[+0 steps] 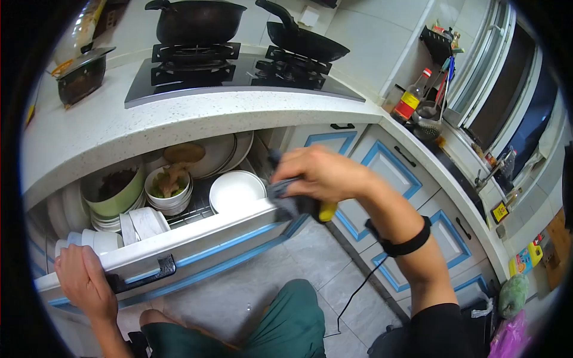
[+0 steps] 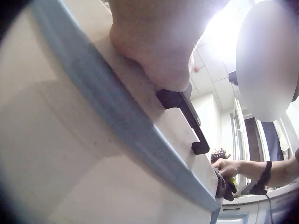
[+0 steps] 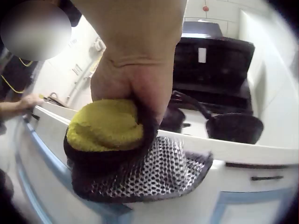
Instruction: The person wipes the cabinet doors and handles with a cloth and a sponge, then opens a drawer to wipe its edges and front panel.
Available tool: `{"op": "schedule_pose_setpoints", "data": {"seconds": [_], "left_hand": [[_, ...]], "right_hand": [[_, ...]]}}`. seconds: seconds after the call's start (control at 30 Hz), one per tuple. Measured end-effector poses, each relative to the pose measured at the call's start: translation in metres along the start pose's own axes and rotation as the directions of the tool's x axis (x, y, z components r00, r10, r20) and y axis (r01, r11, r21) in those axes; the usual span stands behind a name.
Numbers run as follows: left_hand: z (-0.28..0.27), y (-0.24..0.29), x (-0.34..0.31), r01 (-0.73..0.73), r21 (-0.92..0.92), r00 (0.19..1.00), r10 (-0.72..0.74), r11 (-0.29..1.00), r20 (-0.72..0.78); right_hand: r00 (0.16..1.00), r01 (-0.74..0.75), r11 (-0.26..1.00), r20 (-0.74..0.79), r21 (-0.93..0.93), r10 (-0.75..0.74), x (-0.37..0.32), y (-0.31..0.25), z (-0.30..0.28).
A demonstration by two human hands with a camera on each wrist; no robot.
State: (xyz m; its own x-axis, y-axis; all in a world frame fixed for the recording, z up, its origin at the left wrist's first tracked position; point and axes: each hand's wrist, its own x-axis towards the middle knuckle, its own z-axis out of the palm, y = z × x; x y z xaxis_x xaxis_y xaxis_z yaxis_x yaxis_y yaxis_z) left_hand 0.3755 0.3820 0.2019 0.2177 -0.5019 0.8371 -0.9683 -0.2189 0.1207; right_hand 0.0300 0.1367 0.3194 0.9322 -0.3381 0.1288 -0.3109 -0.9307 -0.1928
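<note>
The right hand (image 1: 319,173) grips a grey mesh cloth with a yellow side at the right end of the open drawer's front edge (image 1: 197,222). In the right wrist view the yellow part (image 3: 105,126) bulges below the wrist and the mesh cloth (image 3: 149,172) hangs over the drawer front. The left hand (image 1: 88,280) lies over the drawer's top edge at its left end, beside the black handle (image 1: 158,271); its fingertips are on the rim near the white cups. In the left wrist view the left hand (image 2: 159,51) is above the handle (image 2: 187,116).
Bowls, a green bowl (image 1: 119,194), plates and a white dish (image 1: 237,192) stand in the drawer. Above are the counter (image 1: 239,113), a hob with a pot (image 1: 200,22) and a pan (image 1: 304,42). A cable hangs from the right wrist strap. Cabinets (image 1: 394,173) line the right.
</note>
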Motion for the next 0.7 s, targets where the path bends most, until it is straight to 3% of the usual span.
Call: {"op": "schedule_pose_setpoints", "data": {"seconds": [0.03,0.1,0.13,0.3,0.37,0.5,0.57,0.67,0.7], "left_hand": [[0.001,0.000,0.000,-0.003,-0.003,1.000,0.003,1.000,-0.006],[0.001,0.000,-0.001,-0.010,-0.006,1.000,0.010,1.000,-0.002],[0.000,0.001,0.000,-0.001,-0.009,1.000,0.002,1.000,0.012],[-0.002,0.003,0.001,0.004,-0.015,1.000,-0.004,1.000,0.017],[-0.004,0.005,0.003,-0.022,-0.009,1.000,0.023,1.000,0.018],[-0.004,0.007,0.004,-0.044,-0.029,0.999,0.043,0.999,-0.019],[-0.003,0.008,0.006,-0.023,-0.011,1.000,0.023,1.000,-0.020],[-0.003,0.010,0.004,0.000,-0.001,1.000,0.000,1.000,-0.018],[-0.003,0.010,0.005,0.000,-0.001,1.000,0.000,1.000,-0.018]], "right_hand": [[1.000,-0.017,1.000,0.016,-0.022,0.018,-0.013,0.012,-0.008],[0.973,-0.230,0.973,0.036,0.021,0.229,-0.036,0.036,-0.017],[0.956,-0.291,0.949,0.080,0.120,0.283,-0.034,0.030,-0.019],[0.996,0.031,0.996,0.076,0.086,-0.038,0.012,-0.001,-0.001],[0.994,0.024,0.996,0.103,0.087,-0.033,0.015,-0.009,-0.004],[0.945,-0.258,0.965,0.197,-0.036,0.260,-0.014,0.027,-0.024],[0.967,-0.210,0.978,0.147,-0.014,0.210,-0.009,0.014,-0.018],[0.992,0.126,0.992,0.006,-0.005,-0.126,0.023,-0.015,0.008],[0.990,0.130,0.989,0.036,0.070,-0.133,0.035,-0.023,0.013]]}}
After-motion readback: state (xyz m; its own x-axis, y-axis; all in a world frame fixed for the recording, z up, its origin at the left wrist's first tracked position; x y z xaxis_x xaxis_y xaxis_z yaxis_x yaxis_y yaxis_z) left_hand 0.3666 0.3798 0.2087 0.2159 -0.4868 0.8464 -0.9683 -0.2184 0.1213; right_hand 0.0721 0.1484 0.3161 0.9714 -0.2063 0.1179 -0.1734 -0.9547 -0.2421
